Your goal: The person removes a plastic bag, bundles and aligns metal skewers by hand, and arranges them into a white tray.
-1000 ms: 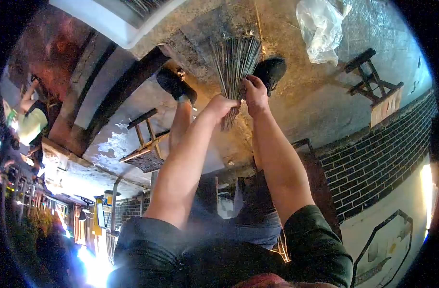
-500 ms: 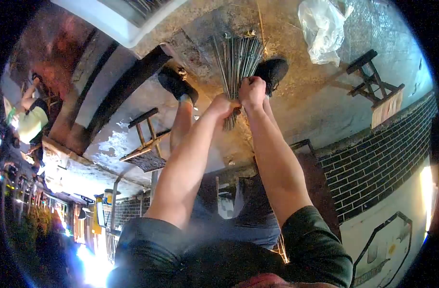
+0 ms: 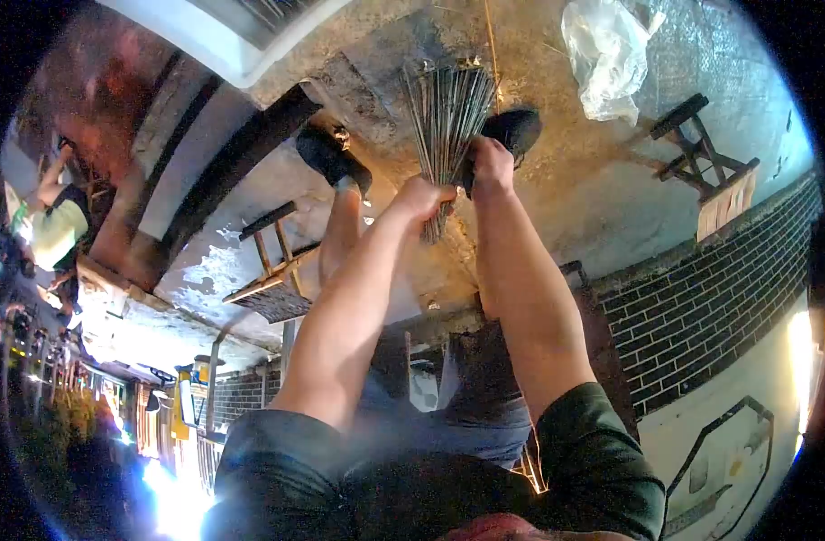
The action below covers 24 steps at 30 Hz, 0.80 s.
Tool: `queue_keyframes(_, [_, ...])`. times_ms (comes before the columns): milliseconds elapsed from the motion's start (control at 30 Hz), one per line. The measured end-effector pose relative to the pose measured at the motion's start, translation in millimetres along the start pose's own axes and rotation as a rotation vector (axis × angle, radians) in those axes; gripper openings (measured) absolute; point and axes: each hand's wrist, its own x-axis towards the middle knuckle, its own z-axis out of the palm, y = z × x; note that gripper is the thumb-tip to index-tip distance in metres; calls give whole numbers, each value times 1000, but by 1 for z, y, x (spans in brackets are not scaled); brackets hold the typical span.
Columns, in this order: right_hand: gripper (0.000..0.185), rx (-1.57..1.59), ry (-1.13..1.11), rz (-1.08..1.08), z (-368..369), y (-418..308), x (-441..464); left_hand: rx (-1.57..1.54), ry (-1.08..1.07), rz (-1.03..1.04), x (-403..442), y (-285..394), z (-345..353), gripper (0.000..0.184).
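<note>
A bundle of thin dark sticks, which look like metal skewers (image 3: 450,113), fans out toward the floor ahead of me. My left hand (image 3: 423,197) is closed round its gathered near end, and short ends stick out below the fist. Close to the bundle's right edge is my right hand (image 3: 492,164), its fingers curled in. What those fingers hold, if anything, is hidden behind the hand.
A white tub (image 3: 250,68) holding similar thin rods stands at the top left. A clear plastic bag (image 3: 606,59) lies on the floor. Wooden stools stand left (image 3: 275,270) and right (image 3: 705,167). Another person (image 3: 56,230) is at far left.
My right hand has shifted a little to the right, and a gap has opened between it and my left hand. The left hand keeps its grip on the skewers, which have barely moved.
</note>
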Motion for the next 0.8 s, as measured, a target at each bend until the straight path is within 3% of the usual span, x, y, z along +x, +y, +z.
queue_keyframes(67, [22,-60,-162,-130,-5,11,4,24,-1,-8,-5,3,1,12])
queue_keyframes(200, [21,-430,-117,-370,-7,18,7,71,-3,-49,-5,-5,0,11])
queue_keyframes(267, [24,-876,-153,-425,-4,4,15,44,-1,-47,-6,1,-1,10])
queue_keyframes(367, [27,-788,19,-313,-1,-1,3,-135,-46,-52,-10,8,0,9])
queue_keyframes(433, [27,-706,-114,-487,-8,9,8,-138,-50,-69,-11,6,2,9])
queue_keyframes(500, [26,-578,-97,-297,-8,4,4,-100,-69,-47,-8,6,1,9])
queue_keyframes(600, [28,-404,-13,-348,6,11,-14,-131,-59,-50,-8,10,1,10])
queue_keyframes(700, [27,-367,35,-337,10,30,-3,-30,-161,33,24,-26,-14,12])
queue_keyframes(767, [20,-510,92,-356,15,11,-29,-180,-94,127,9,-22,-3,14])
queue_keyframes(800, [21,-370,143,-393,15,44,-12,-257,-61,174,-6,-21,4,15])
